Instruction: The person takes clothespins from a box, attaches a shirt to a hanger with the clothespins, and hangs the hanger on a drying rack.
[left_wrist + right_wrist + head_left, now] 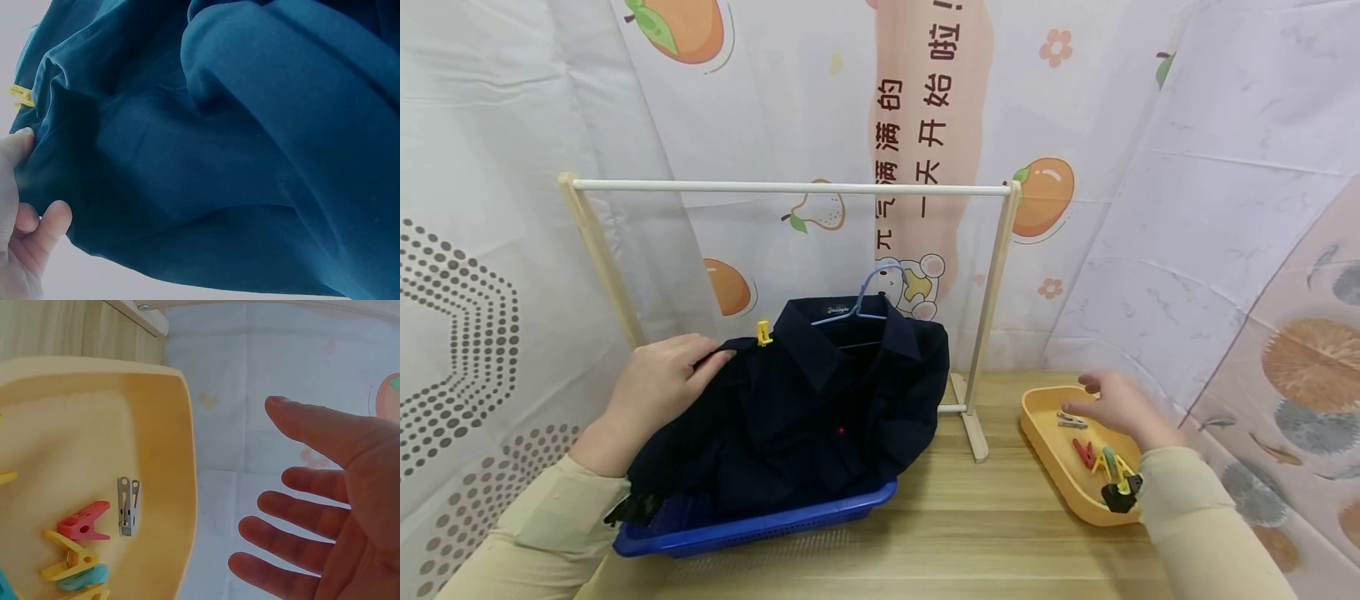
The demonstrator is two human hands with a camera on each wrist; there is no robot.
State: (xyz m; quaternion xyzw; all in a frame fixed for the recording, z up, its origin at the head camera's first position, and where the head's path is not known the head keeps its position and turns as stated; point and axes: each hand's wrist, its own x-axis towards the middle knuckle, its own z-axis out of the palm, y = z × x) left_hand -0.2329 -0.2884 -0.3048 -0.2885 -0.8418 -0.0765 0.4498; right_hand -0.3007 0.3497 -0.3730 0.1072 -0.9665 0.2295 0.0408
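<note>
My left hand (662,379) pinches the shoulder edge of a dark navy collared shirt (820,400), beside a yellow clothespin (763,333) clipped there. A light blue hanger (856,307) sits inside the collar, its hook standing free below the rail. The left wrist view shows the thumb and fingers on the cloth (187,162) near the same yellow clip (22,95). Over the orange tray (1037,417), my right hand (1120,407) is held with fingers extended and nothing in it. Inside the tray lie a grey metal clothespin (128,506), a red clothespin (84,520) and several yellow and teal ones.
Behind the shirt stands a wooden rack with a white rail (790,187); its right foot (972,421) rests on the wooden table (955,517). A blue basket (775,521) lies under the shirt's lower part. Printed curtains (1097,167) hang around the back and sides.
</note>
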